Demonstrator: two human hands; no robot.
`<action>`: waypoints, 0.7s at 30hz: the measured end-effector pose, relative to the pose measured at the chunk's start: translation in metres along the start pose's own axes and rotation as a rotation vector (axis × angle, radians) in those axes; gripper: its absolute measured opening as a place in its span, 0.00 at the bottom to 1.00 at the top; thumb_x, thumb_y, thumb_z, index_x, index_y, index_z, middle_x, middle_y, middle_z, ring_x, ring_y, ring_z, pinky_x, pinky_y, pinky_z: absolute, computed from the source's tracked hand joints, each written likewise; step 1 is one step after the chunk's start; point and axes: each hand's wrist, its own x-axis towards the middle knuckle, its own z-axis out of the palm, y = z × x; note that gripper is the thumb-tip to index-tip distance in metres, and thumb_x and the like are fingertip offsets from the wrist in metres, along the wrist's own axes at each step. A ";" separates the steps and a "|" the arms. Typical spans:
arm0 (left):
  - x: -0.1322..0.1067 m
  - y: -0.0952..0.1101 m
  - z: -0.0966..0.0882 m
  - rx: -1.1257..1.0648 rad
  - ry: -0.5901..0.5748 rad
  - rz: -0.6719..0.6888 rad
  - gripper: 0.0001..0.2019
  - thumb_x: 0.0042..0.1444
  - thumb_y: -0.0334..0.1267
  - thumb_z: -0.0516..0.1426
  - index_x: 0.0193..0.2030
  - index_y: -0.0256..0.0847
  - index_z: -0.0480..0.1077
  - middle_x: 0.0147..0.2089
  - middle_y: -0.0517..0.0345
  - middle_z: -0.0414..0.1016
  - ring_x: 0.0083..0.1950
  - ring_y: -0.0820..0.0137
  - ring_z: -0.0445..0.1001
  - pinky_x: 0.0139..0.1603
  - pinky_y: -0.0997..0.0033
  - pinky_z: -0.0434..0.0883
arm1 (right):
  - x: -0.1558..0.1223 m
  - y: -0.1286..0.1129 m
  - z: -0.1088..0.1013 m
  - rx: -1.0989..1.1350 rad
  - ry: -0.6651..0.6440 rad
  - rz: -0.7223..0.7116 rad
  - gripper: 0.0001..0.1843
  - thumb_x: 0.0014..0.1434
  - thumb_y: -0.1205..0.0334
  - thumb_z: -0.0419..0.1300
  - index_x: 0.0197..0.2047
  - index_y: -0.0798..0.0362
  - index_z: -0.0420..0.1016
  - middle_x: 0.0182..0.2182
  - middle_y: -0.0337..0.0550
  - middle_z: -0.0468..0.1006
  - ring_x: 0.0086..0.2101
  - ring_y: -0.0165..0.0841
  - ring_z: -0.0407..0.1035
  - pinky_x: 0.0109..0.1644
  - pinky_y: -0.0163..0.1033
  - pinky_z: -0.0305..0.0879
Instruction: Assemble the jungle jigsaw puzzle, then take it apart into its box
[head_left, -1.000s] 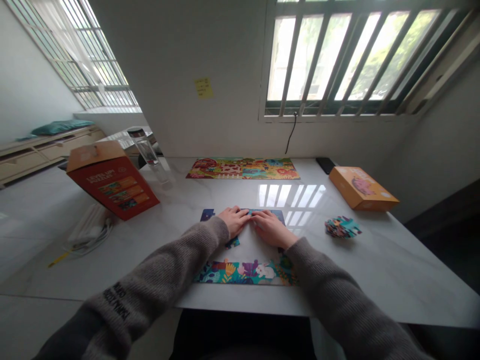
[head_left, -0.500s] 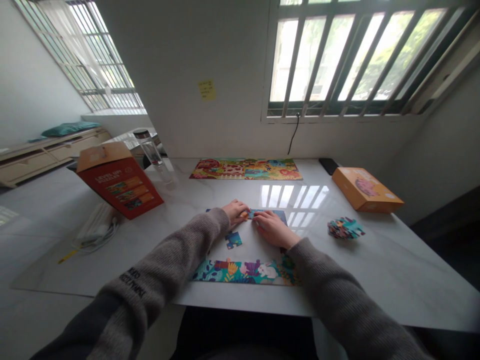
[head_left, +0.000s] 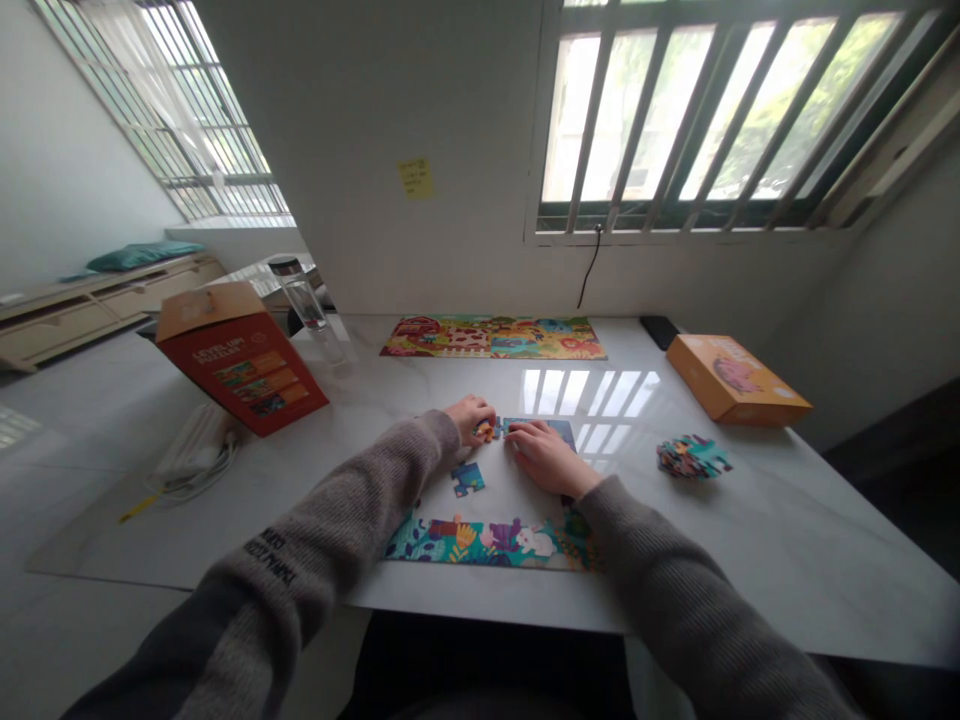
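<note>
The left hand [head_left: 474, 415] has its fingers curled around an orange-marked piece [head_left: 486, 431], just beside the puzzle's top row. The right hand [head_left: 544, 455] grips nothing that shows, its fingers laid on the top row [head_left: 562, 431], which is deep blue. Between the forearms lies a loose piece [head_left: 468, 478], blue with teal and knobbed, on the bare middle of the puzzle. Nearer the person runs the bottom row [head_left: 480, 556], a bright teal strip with leaves, a yellow-orange plant, a purple figure and a white rabbit (the sleeves hide both side edges in part). All of it lies flat on the white, marbled table [head_left: 757, 550]. To the right sits a pile [head_left: 694, 457] of jumbled pieces, teal, brown and pale. Farther out are an orange box [head_left: 739, 378], a red box [head_left: 244, 370] and, near the wall, a colourful animal strip [head_left: 491, 338].
</note>
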 end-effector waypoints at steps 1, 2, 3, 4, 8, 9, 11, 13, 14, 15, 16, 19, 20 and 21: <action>-0.002 -0.001 -0.001 0.000 -0.007 0.003 0.13 0.46 0.31 0.63 0.41 0.39 0.75 0.44 0.51 0.75 0.46 0.63 0.72 0.53 0.66 0.69 | 0.000 0.000 0.000 0.000 0.001 -0.001 0.16 0.62 0.71 0.56 0.53 0.53 0.74 0.56 0.50 0.74 0.53 0.43 0.64 0.60 0.51 0.63; -0.005 -0.003 -0.002 0.001 -0.013 0.003 0.13 0.46 0.31 0.64 0.41 0.39 0.76 0.44 0.51 0.75 0.46 0.63 0.72 0.53 0.66 0.69 | 0.000 0.000 0.000 0.000 0.003 -0.002 0.16 0.62 0.71 0.56 0.53 0.53 0.74 0.56 0.50 0.74 0.53 0.43 0.64 0.60 0.51 0.64; -0.008 -0.004 -0.003 0.001 -0.017 0.003 0.13 0.46 0.31 0.64 0.41 0.39 0.76 0.44 0.51 0.75 0.46 0.63 0.72 0.53 0.66 0.69 | 0.000 0.000 0.000 0.001 0.005 -0.003 0.16 0.62 0.71 0.56 0.53 0.53 0.74 0.56 0.50 0.74 0.53 0.43 0.64 0.60 0.51 0.64; -0.010 -0.005 -0.005 -0.001 -0.019 0.004 0.12 0.46 0.31 0.64 0.40 0.39 0.76 0.44 0.51 0.75 0.46 0.63 0.71 0.53 0.66 0.69 | 0.000 0.001 0.001 0.003 0.007 -0.005 0.17 0.62 0.71 0.56 0.53 0.53 0.74 0.56 0.50 0.74 0.54 0.43 0.64 0.60 0.51 0.64; -0.022 -0.006 -0.009 -0.034 -0.015 0.011 0.07 0.49 0.29 0.64 0.36 0.40 0.76 0.45 0.52 0.75 0.48 0.63 0.71 0.54 0.67 0.69 | 0.000 0.001 0.001 0.003 0.008 -0.002 0.17 0.61 0.71 0.56 0.53 0.53 0.74 0.56 0.50 0.74 0.54 0.43 0.64 0.60 0.51 0.64; -0.024 -0.006 -0.010 -0.049 -0.012 0.009 0.05 0.50 0.29 0.63 0.35 0.40 0.76 0.45 0.52 0.75 0.48 0.64 0.71 0.54 0.67 0.69 | 0.000 0.001 0.001 0.001 0.007 -0.001 0.17 0.61 0.71 0.56 0.53 0.53 0.74 0.56 0.50 0.74 0.55 0.43 0.64 0.60 0.51 0.63; -0.029 -0.004 -0.011 -0.083 0.002 0.016 0.03 0.55 0.30 0.62 0.36 0.40 0.77 0.46 0.51 0.76 0.48 0.64 0.71 0.54 0.67 0.69 | 0.000 0.000 0.001 -0.003 0.007 0.000 0.17 0.61 0.71 0.56 0.53 0.53 0.74 0.57 0.50 0.74 0.55 0.42 0.64 0.60 0.51 0.63; -0.033 -0.002 -0.012 -0.109 0.032 0.031 0.04 0.59 0.32 0.60 0.37 0.41 0.77 0.48 0.51 0.77 0.50 0.65 0.70 0.55 0.66 0.69 | 0.000 0.000 0.000 -0.005 0.008 -0.002 0.17 0.62 0.71 0.56 0.53 0.52 0.74 0.56 0.50 0.74 0.55 0.42 0.64 0.60 0.51 0.63; -0.034 0.000 -0.012 -0.113 0.049 0.031 0.05 0.60 0.33 0.59 0.38 0.42 0.77 0.49 0.52 0.77 0.50 0.65 0.70 0.56 0.66 0.68 | 0.000 0.000 0.000 -0.005 0.010 -0.001 0.17 0.62 0.70 0.56 0.53 0.52 0.74 0.56 0.50 0.74 0.55 0.42 0.64 0.60 0.51 0.63; -0.035 0.001 -0.012 -0.113 0.064 0.024 0.05 0.61 0.33 0.59 0.39 0.42 0.77 0.50 0.52 0.77 0.51 0.64 0.69 0.57 0.65 0.68 | 0.000 0.000 0.000 -0.005 0.011 0.000 0.17 0.62 0.70 0.56 0.53 0.52 0.74 0.56 0.50 0.74 0.54 0.42 0.64 0.60 0.51 0.63; -0.035 0.002 -0.012 -0.111 0.074 0.012 0.05 0.61 0.34 0.59 0.40 0.42 0.77 0.50 0.52 0.77 0.52 0.64 0.70 0.58 0.64 0.68 | 0.000 0.000 0.000 -0.005 0.011 0.000 0.17 0.62 0.70 0.56 0.53 0.52 0.74 0.56 0.50 0.74 0.54 0.42 0.64 0.60 0.51 0.63; -0.031 0.005 -0.010 -0.110 0.065 -0.008 0.05 0.60 0.34 0.59 0.41 0.43 0.78 0.50 0.53 0.77 0.51 0.65 0.71 0.58 0.64 0.68 | 0.000 0.001 0.001 -0.006 0.011 0.000 0.16 0.63 0.70 0.56 0.53 0.52 0.74 0.57 0.50 0.74 0.54 0.42 0.64 0.60 0.51 0.63; -0.029 0.006 -0.009 -0.110 0.060 -0.007 0.06 0.60 0.35 0.59 0.41 0.43 0.78 0.51 0.53 0.77 0.51 0.65 0.71 0.58 0.65 0.68 | 0.000 0.002 0.002 -0.007 0.009 0.001 0.16 0.63 0.70 0.56 0.53 0.52 0.74 0.57 0.50 0.74 0.54 0.42 0.64 0.60 0.51 0.63; -0.027 0.007 -0.009 -0.106 0.056 -0.005 0.06 0.61 0.35 0.59 0.41 0.43 0.78 0.51 0.54 0.78 0.50 0.65 0.71 0.57 0.65 0.69 | 0.000 0.002 0.002 -0.008 0.007 0.003 0.16 0.63 0.70 0.56 0.53 0.52 0.74 0.57 0.50 0.74 0.54 0.42 0.64 0.60 0.51 0.63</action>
